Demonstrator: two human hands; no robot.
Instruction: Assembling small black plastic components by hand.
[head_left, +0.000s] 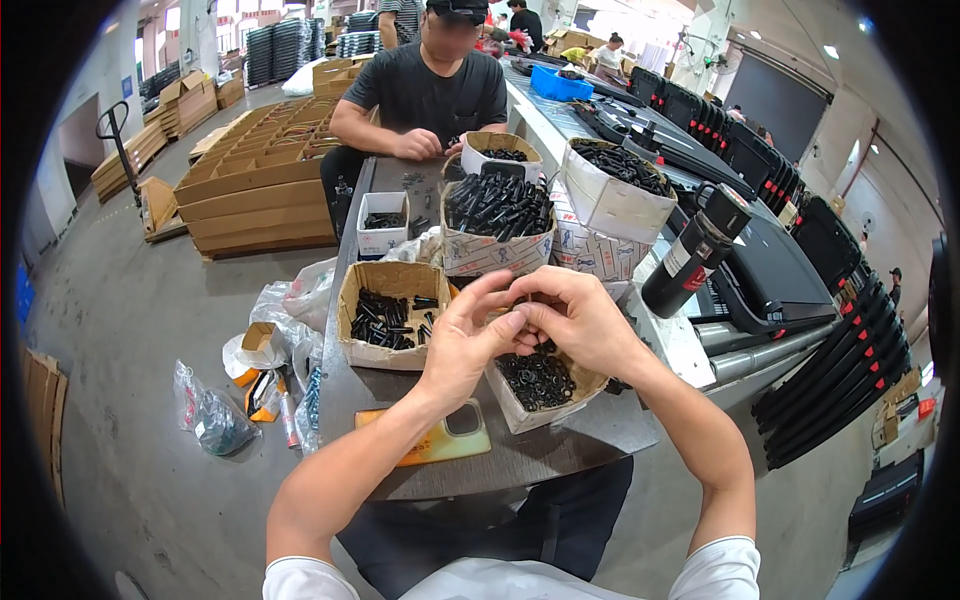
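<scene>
Both hands meet over a small white box of black rings. The fingertips of my left hand are closed in a pinch against those of my right hand, which is bent over them. Whatever lies between the fingertips is too small and too covered to name. To the left of the hands, a cardboard box contains black bolt-like parts. Just beyond them, a larger box is heaped with black cylindrical parts.
A phone in a yellow-green case lies near the table's front edge. A black bottle stands at right, by a roller conveyor. Across the table, another person handles small parts. Plastic bags lie on the left floor.
</scene>
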